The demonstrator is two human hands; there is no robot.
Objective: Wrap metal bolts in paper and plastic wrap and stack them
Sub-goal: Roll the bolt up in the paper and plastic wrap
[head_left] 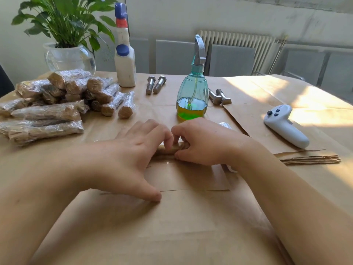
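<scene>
A paper-wrapped bolt [172, 149] lies crosswise at the table's middle on a sheet of clear plastic wrap [183, 176]. My left hand [129, 155] covers its left part, fingers curled onto it and thumb spread down on the wrap. My right hand [202, 142] grips its right end with curled fingers. A pile of wrapped bolts [55, 102] in paper and plastic is stacked at the left. Two bare bolts [155, 84] lie at the back middle, two more bare bolts [219, 96] behind the spray bottle.
A teal spray bottle [192, 96] with green liquid stands just beyond my hands. A white bottle [125, 62] and a potted plant [66, 35] stand at the back left. A white controller [285, 125] and a stack of brown paper sheets [309, 159] lie at the right.
</scene>
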